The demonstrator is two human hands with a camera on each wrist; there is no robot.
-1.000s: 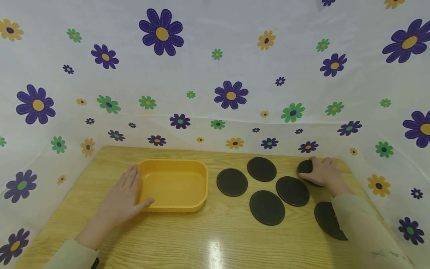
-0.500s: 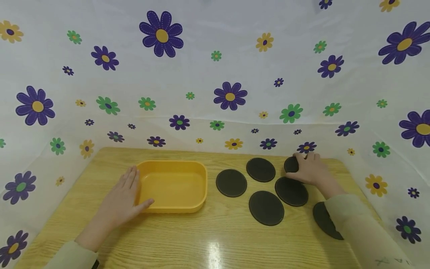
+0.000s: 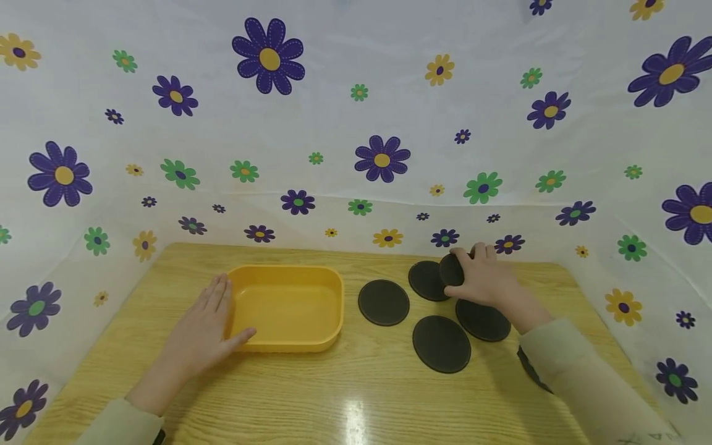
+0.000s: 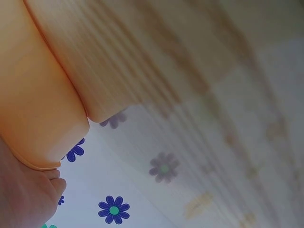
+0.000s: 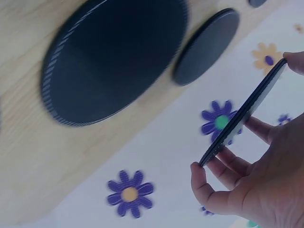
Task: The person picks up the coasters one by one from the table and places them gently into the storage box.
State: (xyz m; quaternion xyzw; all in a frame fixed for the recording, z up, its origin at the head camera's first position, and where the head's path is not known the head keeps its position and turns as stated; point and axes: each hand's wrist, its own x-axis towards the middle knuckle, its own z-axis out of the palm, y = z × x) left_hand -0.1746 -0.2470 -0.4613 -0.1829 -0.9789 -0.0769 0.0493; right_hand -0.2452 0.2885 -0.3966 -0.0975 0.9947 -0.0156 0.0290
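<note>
My right hand [image 3: 489,281] grips a thin round black coaster [image 3: 450,271] by its edges, tilted, at the back right of the table. In the right wrist view this coaster [image 5: 243,113] is seen edge-on, thumb at one end and fingertips at the other and behind it. My left hand [image 3: 196,337] lies along the left side of a yellow plastic tray [image 3: 286,315], fingers straight and thumb over its front rim. The left wrist view shows part of that hand [image 4: 28,197] against the outside of the tray [image 4: 42,90].
Several black coasters lie flat on the wooden table [image 3: 289,395]: one [image 3: 384,302] beside the tray, one [image 3: 425,281] partly behind the held one, one [image 3: 442,344] at the front, one [image 3: 483,321] below the right hand. Another [image 3: 533,368] shows past the right sleeve. A flowered cloth [image 3: 322,111] encloses the table.
My right hand has moved left with the coaster, from the far right corner to beside the back coaster. The left hand and tray have stayed in place.
</note>
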